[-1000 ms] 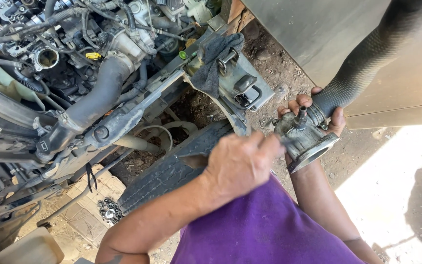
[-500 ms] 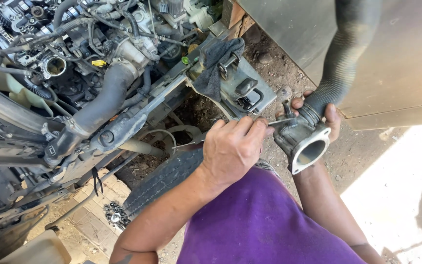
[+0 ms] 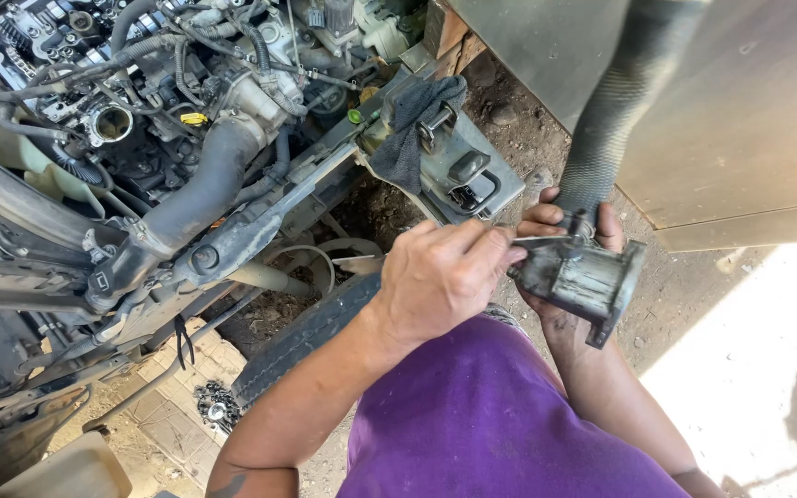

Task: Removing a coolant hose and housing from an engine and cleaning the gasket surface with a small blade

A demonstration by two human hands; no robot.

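Presently the right hand [image 3: 569, 277] grips a grey metal housing [image 3: 583, 277] from beneath, fingers wrapped round its neck where a black ribbed hose [image 3: 615, 111] joins. The left hand [image 3: 440, 277] is closed on a thin metal tool [image 3: 537, 242] whose tip touches the hose clamp. Both sit over bare dirt ground [image 3: 694, 295], with open room to the right. The engine bay [image 3: 140, 138] crowds the left edge; a small yellow tag [image 3: 194, 119] lies among its hoses. A dark rag [image 3: 412, 129] drapes over a grey bracket [image 3: 472, 175] just beside the hands.
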